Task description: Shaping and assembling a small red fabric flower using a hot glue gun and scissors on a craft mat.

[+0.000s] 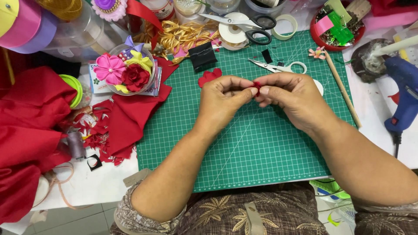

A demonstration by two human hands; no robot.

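Observation:
Both my hands meet above the green cutting mat (244,148). My left hand (223,101) and my right hand (291,96) pinch a small red fabric piece (257,85) between thumbs and forefingers; most of it is hidden by the fingertips. Just behind my left hand a red fabric petal (209,76) lies on the mat. A small black fabric square (202,55) lies further back.
Small scissors (278,66) and black-handled scissors (248,24) lie at the mat's far edge. A blue glue gun (402,93) rests right. Red cloth (30,130) is piled left, beside a clear bowl of fabric flowers (126,69). A wooden stick (342,89) lies along the mat's right side.

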